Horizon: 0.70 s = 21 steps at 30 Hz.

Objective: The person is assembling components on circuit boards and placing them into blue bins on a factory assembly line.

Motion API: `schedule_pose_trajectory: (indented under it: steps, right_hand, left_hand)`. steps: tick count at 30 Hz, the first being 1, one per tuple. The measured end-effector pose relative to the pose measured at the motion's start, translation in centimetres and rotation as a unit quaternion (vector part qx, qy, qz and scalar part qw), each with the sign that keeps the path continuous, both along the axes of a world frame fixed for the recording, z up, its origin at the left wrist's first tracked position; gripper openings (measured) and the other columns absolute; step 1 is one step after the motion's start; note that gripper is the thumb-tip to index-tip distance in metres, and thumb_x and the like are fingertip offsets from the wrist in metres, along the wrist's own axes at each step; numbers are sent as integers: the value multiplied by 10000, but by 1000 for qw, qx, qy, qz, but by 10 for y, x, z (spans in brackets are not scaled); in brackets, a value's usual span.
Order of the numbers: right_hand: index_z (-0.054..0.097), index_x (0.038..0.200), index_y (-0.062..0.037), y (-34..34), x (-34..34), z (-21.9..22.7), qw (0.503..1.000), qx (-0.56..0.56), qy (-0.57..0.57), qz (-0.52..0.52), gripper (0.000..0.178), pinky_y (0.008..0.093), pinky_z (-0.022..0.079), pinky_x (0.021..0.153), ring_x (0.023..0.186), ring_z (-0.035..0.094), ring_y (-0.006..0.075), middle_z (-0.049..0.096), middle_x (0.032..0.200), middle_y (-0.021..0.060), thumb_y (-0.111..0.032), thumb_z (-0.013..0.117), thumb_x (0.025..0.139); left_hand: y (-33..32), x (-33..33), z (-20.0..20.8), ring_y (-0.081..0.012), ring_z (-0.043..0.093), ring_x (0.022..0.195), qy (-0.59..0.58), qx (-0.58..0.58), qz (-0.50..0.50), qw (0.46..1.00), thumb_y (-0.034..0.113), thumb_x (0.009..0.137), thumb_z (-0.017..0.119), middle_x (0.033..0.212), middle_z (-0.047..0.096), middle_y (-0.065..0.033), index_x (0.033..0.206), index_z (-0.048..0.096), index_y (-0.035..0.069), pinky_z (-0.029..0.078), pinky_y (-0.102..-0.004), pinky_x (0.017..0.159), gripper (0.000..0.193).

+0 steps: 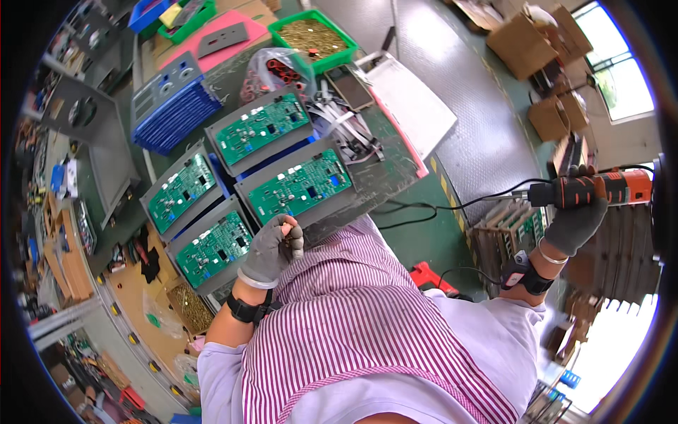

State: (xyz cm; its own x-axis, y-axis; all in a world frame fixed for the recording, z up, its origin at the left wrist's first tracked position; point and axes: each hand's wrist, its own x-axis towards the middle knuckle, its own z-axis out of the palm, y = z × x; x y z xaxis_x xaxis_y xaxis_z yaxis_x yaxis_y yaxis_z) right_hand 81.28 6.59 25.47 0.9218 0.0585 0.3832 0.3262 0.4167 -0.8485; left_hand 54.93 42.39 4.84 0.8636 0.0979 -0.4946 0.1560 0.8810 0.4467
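Observation:
My right hand [579, 220], in a grey glove with bare fingertips, is wrapped round an orange and black corded power screwdriver [600, 189], held far out to the right, off the table. My left hand [272, 247], in a matching glove, is curled closed at the near edge of the table; whatever lies inside its fingers is hidden. Just beyond it lies a green circuit board [300, 185] on a grey panel. Further boards on panels sit close by: one behind [260, 128], one to the left [182, 194] and one nearer left [213, 244].
A stack of blue-edged panels [173, 106] stands at the back left. Behind the boards are a green bin of small brass-coloured parts [314, 39], a plastic bag of red pieces [275, 74] and ribbon cables [346, 124]. A black cord [452, 207] hangs right of the table. Cardboard boxes [522, 46] stand far right.

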Motion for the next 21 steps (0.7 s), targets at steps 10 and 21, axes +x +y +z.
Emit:
schedule_pose_trajectory:
  steps: [10, 21]
  right_hand:
    - [443, 1071, 86, -117, -53, 42, 986, -20, 25, -166, 415, 388, 479, 798, 902, 558, 281, 546, 943, 185, -219, 556, 813]
    - [511, 1007, 75, -240, 30, 10, 945, -59, -74, -313, 374, 396, 499, 785, 826, 592, 285, 576, 938, 204, -243, 562, 816]
  left_hand:
    - [-63, 19, -56, -78, 297, 454, 43, -60, -169, 983, 318, 915, 409, 589, 353, 13, 807, 490, 71, 239, -189, 356, 281]
    - [-133, -46, -175, -81, 355, 444, 421, 163, -231, 862, 242, 875, 443, 603, 425, 30, 943, 537, 83, 267, -210, 358, 197]
